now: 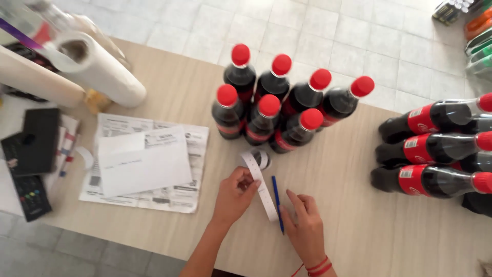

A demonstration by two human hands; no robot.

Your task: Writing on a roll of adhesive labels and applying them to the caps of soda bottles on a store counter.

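Light wood table (169, 82) sits mid-room on a floor (359, 36) of pale square tiles w/ grey grout, soft even light, no hard shadows. Beyond the table's far right corner, a shelf edge (474, 31) w/ green and orange packs. At the table's left end: two paper rolls (97, 69), black card reader and calculator (31, 159), printed sheets w/ a white envelope (143, 164) on top, nearer the front edge.

- Seven upright cola bottles (277, 110), red-capped, are grouped at the table's centre.
- Red-labelled lying bottles (435, 149) are stacked right.
- A white label strip (262, 187) is unrolled near centre.
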